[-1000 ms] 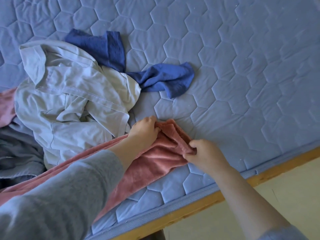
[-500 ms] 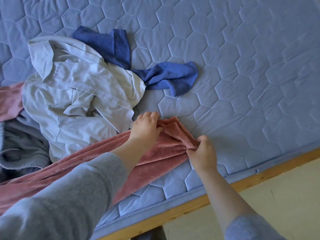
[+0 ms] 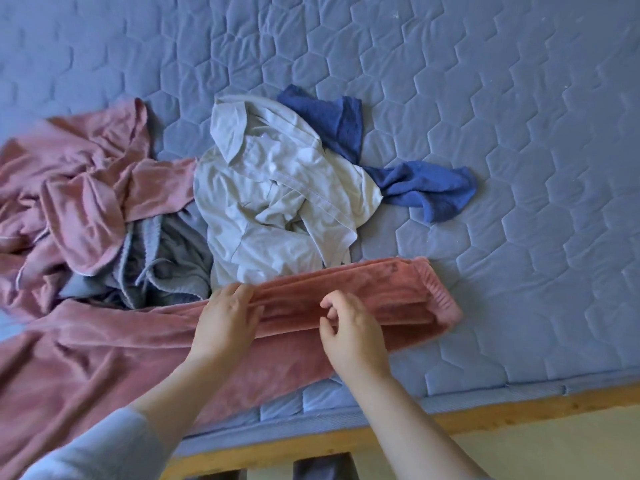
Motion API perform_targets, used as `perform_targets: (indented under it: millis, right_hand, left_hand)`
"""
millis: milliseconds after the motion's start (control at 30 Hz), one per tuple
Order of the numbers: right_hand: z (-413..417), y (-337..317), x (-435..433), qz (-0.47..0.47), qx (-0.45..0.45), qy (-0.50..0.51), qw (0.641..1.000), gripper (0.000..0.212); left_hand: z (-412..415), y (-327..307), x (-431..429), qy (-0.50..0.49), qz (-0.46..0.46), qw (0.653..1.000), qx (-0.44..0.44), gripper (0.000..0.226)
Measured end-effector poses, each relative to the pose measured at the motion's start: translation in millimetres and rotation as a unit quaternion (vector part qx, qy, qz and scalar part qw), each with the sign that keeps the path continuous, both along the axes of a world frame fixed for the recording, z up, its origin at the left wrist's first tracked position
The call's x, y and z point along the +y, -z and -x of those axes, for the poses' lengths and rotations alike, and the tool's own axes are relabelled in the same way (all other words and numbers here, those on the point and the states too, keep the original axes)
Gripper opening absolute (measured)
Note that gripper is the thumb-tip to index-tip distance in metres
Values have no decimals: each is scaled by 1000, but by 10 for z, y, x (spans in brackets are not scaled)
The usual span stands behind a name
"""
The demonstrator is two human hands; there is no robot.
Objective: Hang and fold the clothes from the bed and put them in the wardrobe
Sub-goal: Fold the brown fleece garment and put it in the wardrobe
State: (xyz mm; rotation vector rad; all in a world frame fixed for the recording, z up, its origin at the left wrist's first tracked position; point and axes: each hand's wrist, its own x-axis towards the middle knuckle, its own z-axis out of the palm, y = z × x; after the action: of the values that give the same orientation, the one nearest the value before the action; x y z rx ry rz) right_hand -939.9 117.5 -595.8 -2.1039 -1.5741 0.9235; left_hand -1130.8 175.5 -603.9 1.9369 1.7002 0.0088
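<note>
Now the left hand (image 3: 225,320) lies flat, fingers straight and together, pressing on the long pink fleece garment (image 3: 381,299), which is folded into a narrow strip along the near edge of the blue hexagon-quilted mattress (image 3: 519,133). The strip's ribbed end points toward the mattress's right edge, and its unfolded part spreads to the near left corner. The right hand (image 3: 349,327) sits just beside the left on the same strip, fingers curled with their tips at the fold; whether they pinch the cloth I cannot tell. Just behind the strip lies a crumpled pale grey collared shirt (image 3: 277,202), overlapping a dark blue cloth (image 3: 426,188). Left of the shirt sit a grey knit garment with a drawstring (image 3: 162,265) and a thin pink garment (image 3: 79,181). A wooden bed frame (image 3: 519,410) borders the near edge
</note>
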Motion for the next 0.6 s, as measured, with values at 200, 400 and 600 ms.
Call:
perform_targets:
  millis: [200, 400, 600]
  right_hand:
    - [900, -47, 148, 9, 40, -117, 992, 15]
    - [1795, -8, 232, 8, 35, -196, 980, 23]
    - [2335, 131, 404, 20, -50, -235, 970, 37]
  left_hand:
    - [1031, -27, -105, -66, -10, 997, 38, 21]
    - [1797, 31, -285, -105, -26, 987, 118, 44]
    - [2314, 83, -310, -163, 43, 981, 99, 51]
